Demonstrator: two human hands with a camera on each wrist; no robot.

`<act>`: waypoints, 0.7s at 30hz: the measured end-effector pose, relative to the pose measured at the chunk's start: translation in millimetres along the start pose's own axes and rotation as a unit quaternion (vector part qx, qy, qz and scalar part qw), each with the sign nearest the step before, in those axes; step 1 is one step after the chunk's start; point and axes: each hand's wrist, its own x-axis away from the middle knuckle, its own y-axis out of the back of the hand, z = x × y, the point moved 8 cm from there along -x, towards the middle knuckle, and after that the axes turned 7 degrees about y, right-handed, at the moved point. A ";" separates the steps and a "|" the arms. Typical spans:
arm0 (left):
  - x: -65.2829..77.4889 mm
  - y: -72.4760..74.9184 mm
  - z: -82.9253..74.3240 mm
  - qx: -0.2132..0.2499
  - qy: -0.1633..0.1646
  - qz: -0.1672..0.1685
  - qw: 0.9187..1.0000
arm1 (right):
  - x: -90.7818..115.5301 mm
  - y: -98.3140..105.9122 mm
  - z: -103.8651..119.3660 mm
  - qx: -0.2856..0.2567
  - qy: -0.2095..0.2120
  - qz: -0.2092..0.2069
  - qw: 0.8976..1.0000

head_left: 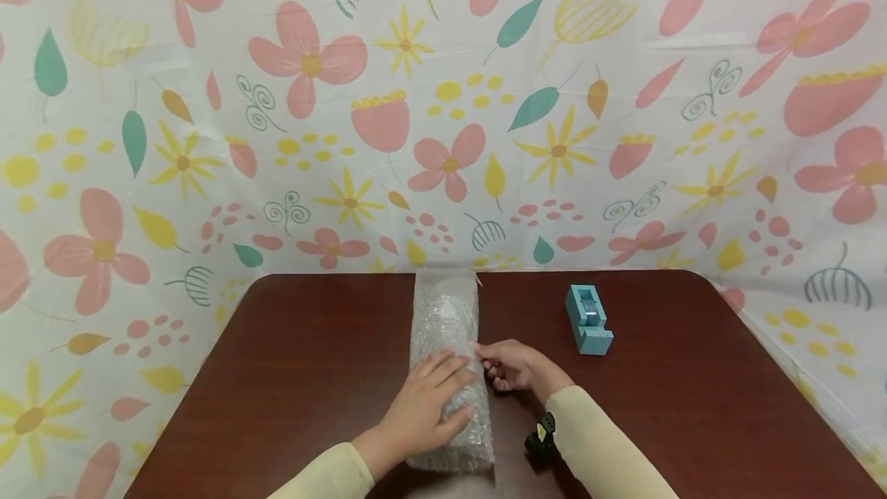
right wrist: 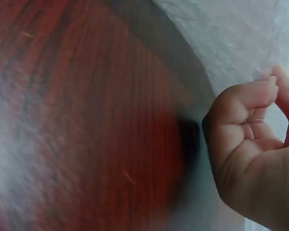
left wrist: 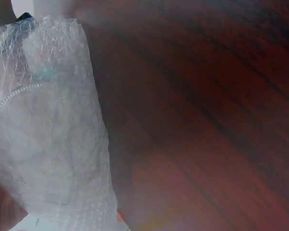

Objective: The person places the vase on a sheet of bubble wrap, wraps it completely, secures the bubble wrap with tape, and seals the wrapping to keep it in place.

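Observation:
A long bundle of clear bubble wrap (head_left: 446, 310) lies lengthwise on the table, rolled around something whose kind is hidden by the layers. On its near half rests my left hand (head_left: 424, 405), palm down with fingers spread. My right hand (head_left: 510, 366) is at the bundle's right edge, its thumb and index finger pinching the wrap there. The right wrist view shows that hand (right wrist: 252, 139) with its thumb and index tips together at the plastic and the other fingers curled. In the left wrist view the bubble wrap (left wrist: 62, 139) fills the left side.
A light blue tape dispenser (head_left: 589, 320) with a roll in it stands right of the bundle, beyond my right hand. The dark reddish-brown wooden table (head_left: 326, 345) has rounded far corners. Behind it hangs a flower-patterned cloth (head_left: 450, 98). A black wrist camera (head_left: 540, 440) sits by the right sleeve.

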 end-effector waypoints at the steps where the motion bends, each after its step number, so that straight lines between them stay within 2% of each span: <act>1: 0.5 -0.1 -0.2 0.006 -0.001 0.002 1.000 | 0.3 -1.6 -2.3 -0.009 -0.003 0.004 1.000; 12: 3.2 2.7 0.9 0.030 0.004 -0.009 0.999 | 2.0 -9.8 -8.1 -0.076 0.010 -0.001 0.997; 21: 0.9 2.1 2.3 0.029 0.010 -0.013 0.999 | 8.2 -9.5 -8.9 -0.134 0.022 0.041 0.990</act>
